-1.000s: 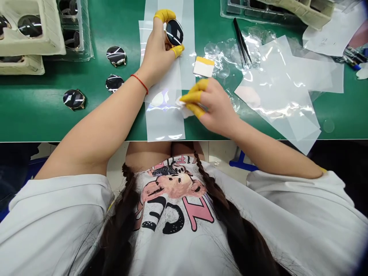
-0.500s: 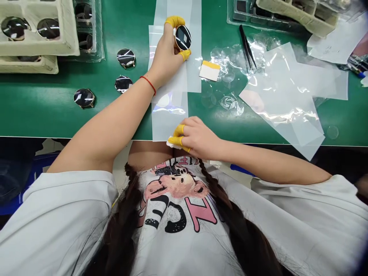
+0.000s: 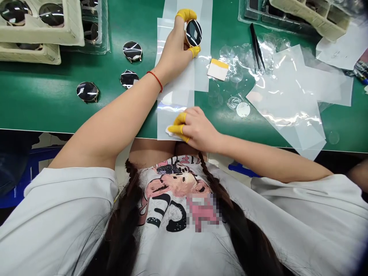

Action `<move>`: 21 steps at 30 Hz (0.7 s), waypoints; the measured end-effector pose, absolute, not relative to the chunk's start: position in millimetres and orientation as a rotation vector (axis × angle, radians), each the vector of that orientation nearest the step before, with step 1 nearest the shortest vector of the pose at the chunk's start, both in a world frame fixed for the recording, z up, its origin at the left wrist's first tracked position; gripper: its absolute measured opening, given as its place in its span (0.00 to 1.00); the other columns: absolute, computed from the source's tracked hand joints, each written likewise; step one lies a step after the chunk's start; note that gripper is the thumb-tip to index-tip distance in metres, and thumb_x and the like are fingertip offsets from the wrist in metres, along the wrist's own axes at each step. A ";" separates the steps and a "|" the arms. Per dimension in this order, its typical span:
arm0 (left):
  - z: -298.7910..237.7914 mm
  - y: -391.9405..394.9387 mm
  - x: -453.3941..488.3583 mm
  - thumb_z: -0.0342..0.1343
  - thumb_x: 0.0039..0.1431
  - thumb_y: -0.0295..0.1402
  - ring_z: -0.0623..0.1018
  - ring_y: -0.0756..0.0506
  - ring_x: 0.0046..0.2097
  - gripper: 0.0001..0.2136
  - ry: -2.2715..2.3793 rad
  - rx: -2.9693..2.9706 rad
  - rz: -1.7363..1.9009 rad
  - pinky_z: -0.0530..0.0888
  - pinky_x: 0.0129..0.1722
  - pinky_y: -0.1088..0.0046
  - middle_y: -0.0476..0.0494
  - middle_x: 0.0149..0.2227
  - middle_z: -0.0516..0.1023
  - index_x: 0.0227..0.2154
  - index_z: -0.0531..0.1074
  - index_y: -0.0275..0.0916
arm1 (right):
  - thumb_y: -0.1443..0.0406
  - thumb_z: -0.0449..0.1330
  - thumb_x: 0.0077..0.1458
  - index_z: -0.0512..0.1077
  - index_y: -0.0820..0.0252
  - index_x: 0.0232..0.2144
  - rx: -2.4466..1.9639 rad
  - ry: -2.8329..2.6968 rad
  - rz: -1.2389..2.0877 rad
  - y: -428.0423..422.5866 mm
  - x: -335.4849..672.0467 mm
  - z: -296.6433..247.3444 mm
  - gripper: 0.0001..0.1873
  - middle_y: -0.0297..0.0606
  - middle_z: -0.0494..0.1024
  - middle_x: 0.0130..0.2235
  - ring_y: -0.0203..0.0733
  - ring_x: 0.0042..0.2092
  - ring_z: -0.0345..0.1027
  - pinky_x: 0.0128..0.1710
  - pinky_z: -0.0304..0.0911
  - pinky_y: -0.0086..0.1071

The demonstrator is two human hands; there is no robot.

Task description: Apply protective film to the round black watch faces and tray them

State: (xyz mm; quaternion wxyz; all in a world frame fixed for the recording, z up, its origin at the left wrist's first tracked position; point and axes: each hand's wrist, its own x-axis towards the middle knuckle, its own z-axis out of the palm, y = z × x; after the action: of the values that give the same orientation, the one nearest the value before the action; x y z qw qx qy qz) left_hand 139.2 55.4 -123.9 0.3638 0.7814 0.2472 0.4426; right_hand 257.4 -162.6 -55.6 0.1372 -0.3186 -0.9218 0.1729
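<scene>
- On my feed the green table (image 3: 43,96) fills the upper half, and its near edge runs just past the person's forearms.
- Clear film sheets (image 3: 284,92) lie in a loose overlapping spread on the right side of the table.
- A long film strip (image 3: 175,82) lies lengthwise under both hands, reaching the table's near edge.
- 2 stacked pulp trays (image 3: 37,34) sit at the top left, holding dark lenses, and another pulp tray (image 3: 310,15) sits at the top right.
- My left hand (image 3: 175,50) is raised over the strip, its yellow-capped fingers (image 3: 186,14) clenched on a gold-rimmed round lens (image 3: 193,33), which stands up off the film.
- My right hand (image 3: 198,128) is down at the strip's near end, its yellow-capped fingers (image 3: 179,129) pinching a white cloth (image 3: 172,133) against the film.
- 3 more dark lenses (image 3: 132,51) lie on the bare green to the left of the strip.
- Steel tweezers (image 3: 257,48) rest on a scatter of clear round film discs (image 3: 235,65).
- A small white card (image 3: 217,69) with a yellow edge lies just right of the strip.
- A red string bracelet (image 3: 154,79) circles my left wrist.
</scene>
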 end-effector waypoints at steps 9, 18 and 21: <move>-100.4 37.4 145.0 0.52 0.54 0.12 0.66 0.55 0.32 0.26 0.877 1.835 1.169 0.68 0.34 0.78 0.56 0.33 0.62 0.48 0.52 0.44 | 0.56 0.50 0.68 0.78 0.53 0.46 -1.093 -2.430 0.482 -123.5 292.1 -34.9 0.18 0.44 0.76 0.43 0.49 0.47 0.64 0.48 0.57 0.48; -57.1 4.2 129.1 0.51 0.58 0.28 0.68 0.61 0.36 0.20 0.921 1.761 0.923 0.73 0.46 0.85 0.57 0.39 0.71 0.52 0.52 0.38 | 0.55 0.49 0.68 0.78 0.56 0.42 -1.020 -2.616 0.420 -124.7 259.0 -63.6 0.20 0.44 0.74 0.41 0.48 0.46 0.62 0.49 0.55 0.48; -50.8 1.6 134.1 0.51 0.57 0.28 0.70 0.64 0.37 0.25 0.942 1.710 0.890 0.72 0.47 0.84 0.47 0.50 0.75 0.56 0.51 0.30 | 0.63 0.52 0.67 0.78 0.57 0.41 -0.694 -2.710 0.411 -166.1 253.1 -50.4 0.14 0.40 0.76 0.39 0.44 0.43 0.60 0.49 0.54 0.45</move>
State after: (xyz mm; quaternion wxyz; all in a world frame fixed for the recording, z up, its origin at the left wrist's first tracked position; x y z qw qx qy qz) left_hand 134.1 1.6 -50.8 0.4778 0.7001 0.3858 0.3644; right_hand 253.1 -166.1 -50.4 0.1563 -0.2424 -0.9467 0.1434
